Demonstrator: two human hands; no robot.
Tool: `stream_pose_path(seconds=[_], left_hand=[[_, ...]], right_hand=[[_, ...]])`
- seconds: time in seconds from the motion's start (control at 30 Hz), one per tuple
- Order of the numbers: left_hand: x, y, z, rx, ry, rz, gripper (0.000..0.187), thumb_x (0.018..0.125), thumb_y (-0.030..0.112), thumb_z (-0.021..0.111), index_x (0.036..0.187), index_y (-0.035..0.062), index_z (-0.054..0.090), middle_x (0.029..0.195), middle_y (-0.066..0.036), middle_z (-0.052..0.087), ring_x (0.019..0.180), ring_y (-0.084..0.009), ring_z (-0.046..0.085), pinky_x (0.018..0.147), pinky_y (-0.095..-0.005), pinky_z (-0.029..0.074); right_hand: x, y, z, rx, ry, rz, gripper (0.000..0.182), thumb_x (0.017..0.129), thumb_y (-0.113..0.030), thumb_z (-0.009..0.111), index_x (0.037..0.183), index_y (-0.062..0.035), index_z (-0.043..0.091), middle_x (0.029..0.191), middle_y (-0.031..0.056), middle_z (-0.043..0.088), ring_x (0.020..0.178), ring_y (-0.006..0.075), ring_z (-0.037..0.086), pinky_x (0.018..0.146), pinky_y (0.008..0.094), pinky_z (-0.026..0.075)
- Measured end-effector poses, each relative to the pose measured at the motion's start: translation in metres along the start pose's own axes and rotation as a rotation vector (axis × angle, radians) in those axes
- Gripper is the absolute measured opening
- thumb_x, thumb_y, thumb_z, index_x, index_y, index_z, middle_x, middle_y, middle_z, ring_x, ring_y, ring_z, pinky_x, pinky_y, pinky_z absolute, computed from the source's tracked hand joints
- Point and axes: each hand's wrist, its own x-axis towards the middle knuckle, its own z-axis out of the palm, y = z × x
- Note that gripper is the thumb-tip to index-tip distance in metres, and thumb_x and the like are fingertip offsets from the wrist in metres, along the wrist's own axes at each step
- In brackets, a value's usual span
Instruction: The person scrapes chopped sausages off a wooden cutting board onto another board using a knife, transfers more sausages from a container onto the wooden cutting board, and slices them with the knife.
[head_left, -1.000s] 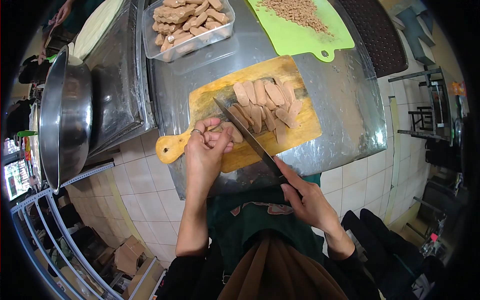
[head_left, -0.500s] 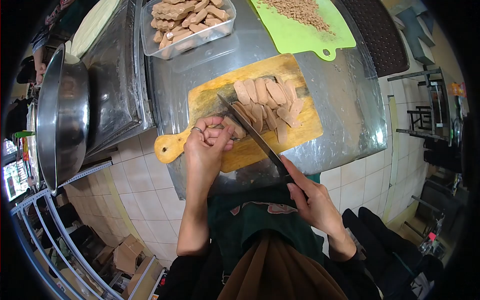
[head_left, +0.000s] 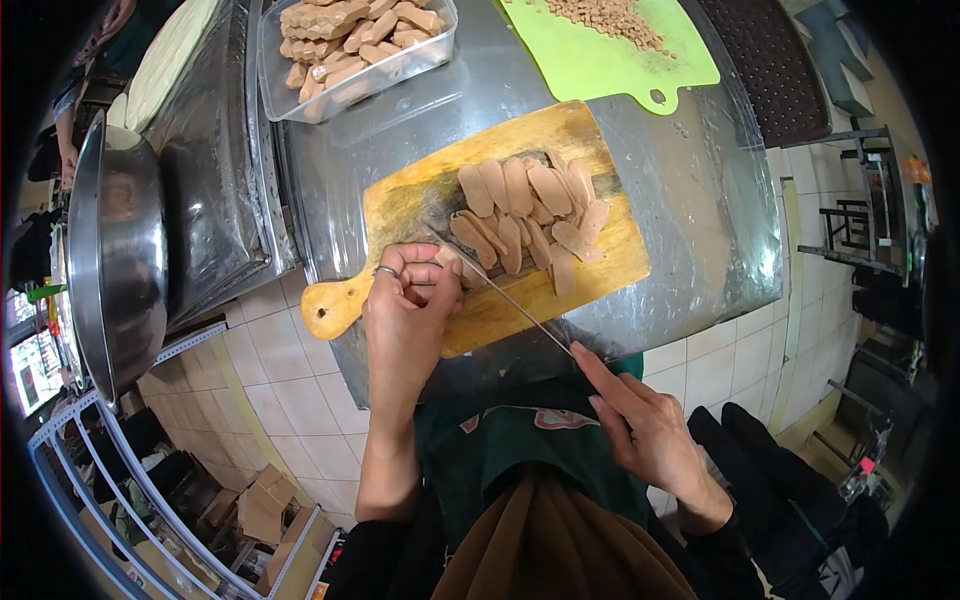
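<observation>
On the wooden cutting board (head_left: 400, 205) lie several thin oval sausage slices (head_left: 516, 188), in overlapping rows. My left hand (head_left: 412, 295), with a ring on one finger, has its fingers curled around a short sausage piece (head_left: 468, 271) at the board's near left part. My right hand (head_left: 645, 425) grips the handle of a knife (head_left: 527, 315). The blade points up and left, its edge turned down against the sausage piece beside my left fingertips. My right fingers hide most of the handle.
A clear plastic container (head_left: 405, 64) of whole sausages (head_left: 365, 35) stands at the back left. Diced pieces (head_left: 610, 22) lie on a green cutting board (head_left: 600, 75) at the back right. A big metal bowl (head_left: 120, 250) is on the left. The metal table (head_left: 700, 220) ends close to my body.
The knife has turned from lying tilted against the slices to nearly edge-on, and its blade has moved left to the held sausage piece. A slice near the blade has separated leftward.
</observation>
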Motion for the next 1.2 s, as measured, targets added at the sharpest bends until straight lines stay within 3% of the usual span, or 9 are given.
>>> stream_pose_path(seconds=[0.47,0.7,1.0,1.2], left_hand=[[-0.001,0.000,-0.003,-0.118,-0.050,-0.055,0.017,0.095,0.001,0.064,0.109,-0.0015,0.055,0.089,-0.005,0.065,0.078,-0.0089,0.065,0.071,-0.0221,0.054],[-0.001,0.004,-0.003,-0.102,-0.039,-0.092,0.017,0.094,0.000,0.065,0.107,-0.0004,0.053,0.090,-0.006,0.064,0.079,-0.0096,0.065,0.071,-0.0210,0.051],[-0.001,0.011,-0.001,-0.089,-0.021,-0.153,0.018,0.093,0.001,0.066,0.104,0.0025,0.052,0.091,-0.003,0.060,0.081,-0.0071,0.060,0.070,-0.0191,0.049],[-0.001,0.013,0.001,-0.026,-0.015,-0.171,0.018,0.093,0.001,0.067,0.105,0.0018,0.054,0.089,-0.003,0.060,0.080,-0.0064,0.059,0.069,-0.0189,0.050]], right_hand=[[0.002,-0.015,-0.027,0.066,-0.247,0.125,0.083,0.084,0.005,0.060,0.157,-0.0212,0.030,0.079,0.0129,0.049,0.059,0.0346,0.056,0.055,0.0450,0.049],[0.004,-0.017,-0.027,0.036,-0.332,0.181,0.091,0.080,0.003,0.063,0.159,-0.0232,0.025,0.080,0.0129,0.045,0.061,0.0336,0.056,0.054,0.0459,0.050],[0.031,-0.018,-0.016,0.007,-0.345,0.164,0.096,0.077,0.004,0.064,0.159,-0.0265,0.024,0.080,0.0124,0.044,0.064,0.0329,0.056,0.055,0.0444,0.051],[0.048,-0.014,-0.007,0.051,-0.298,0.141,0.090,0.082,0.004,0.063,0.159,-0.0274,0.026,0.081,0.0129,0.047,0.067,0.0332,0.056,0.056,0.0449,0.050]])
